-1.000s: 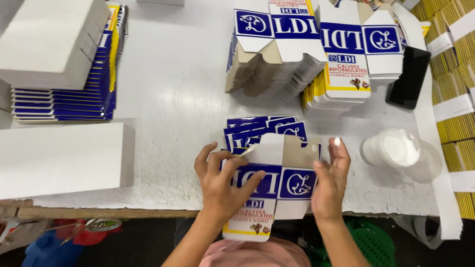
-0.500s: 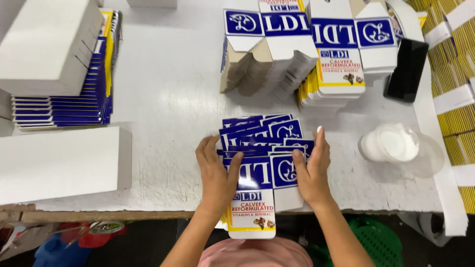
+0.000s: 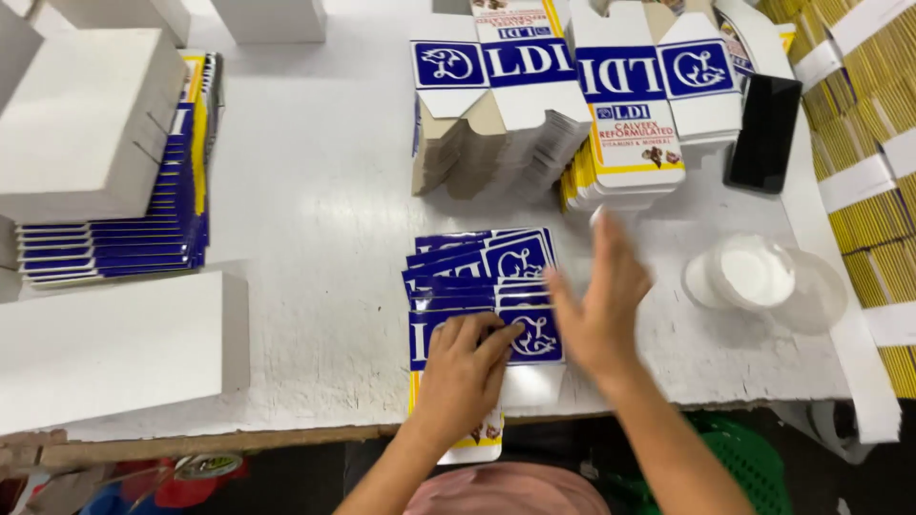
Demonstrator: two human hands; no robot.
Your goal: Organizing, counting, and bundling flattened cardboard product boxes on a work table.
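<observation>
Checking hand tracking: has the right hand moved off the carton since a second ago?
Yes. The right hand has lifted off the flat carton toward the clear plastic tub.

Right hand (image 3: 601, 305) has lifted off the flattened carton (image 3: 482, 334).

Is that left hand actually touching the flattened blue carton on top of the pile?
Touching. The head view shows the left hand lying flat on the top flattened carton, fingers pressed on its blue panel.

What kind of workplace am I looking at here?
Likely a packaging workshop: a white worktable stacked with flat printed cartons, bundled yellow cartons at the side, and the left hand pressing down a fanned pile of folded cartons.
</observation>
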